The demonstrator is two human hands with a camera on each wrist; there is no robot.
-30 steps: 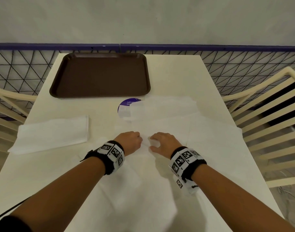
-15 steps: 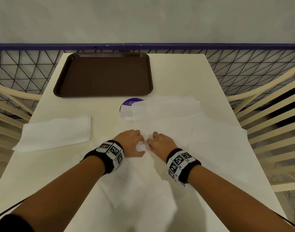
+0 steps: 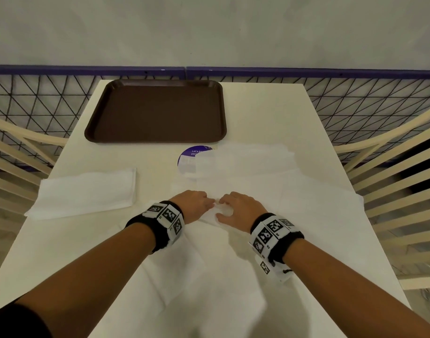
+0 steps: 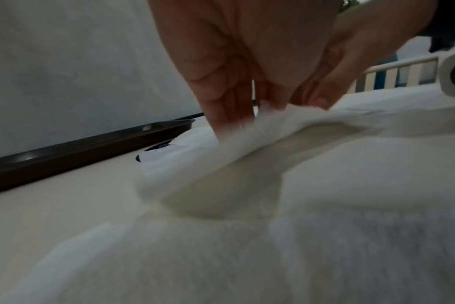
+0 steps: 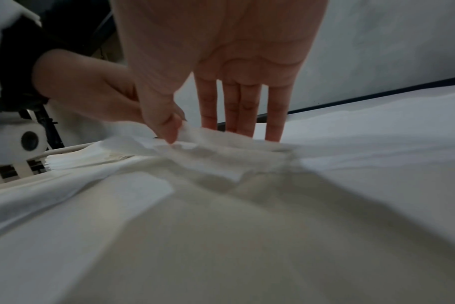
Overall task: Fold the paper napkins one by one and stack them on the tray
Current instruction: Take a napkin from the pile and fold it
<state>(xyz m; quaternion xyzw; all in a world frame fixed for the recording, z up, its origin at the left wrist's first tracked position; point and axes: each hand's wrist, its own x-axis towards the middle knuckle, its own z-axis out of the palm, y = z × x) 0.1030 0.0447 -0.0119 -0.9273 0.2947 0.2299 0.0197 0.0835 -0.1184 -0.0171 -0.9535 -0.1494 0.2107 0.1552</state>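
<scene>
Left hand [image 3: 193, 203] and right hand [image 3: 238, 207] meet at table centre, fingertips of both pinching raised edge of top napkin [image 4: 247, 131] lying on loose overlapping sheets.
Tray [image 3: 155, 111] at far end, bare.
Risk: thin paper tears if hands pull apart; second sheet lifts along (layers cling); fold ends up skewed.

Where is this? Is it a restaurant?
Probably a cafeteria or canteen eating area. There is a brown serving tray on a long white table, loose paper napkins lying about, slatted chairs at both sides, and a round purple notice sticker on the tabletop.
</scene>
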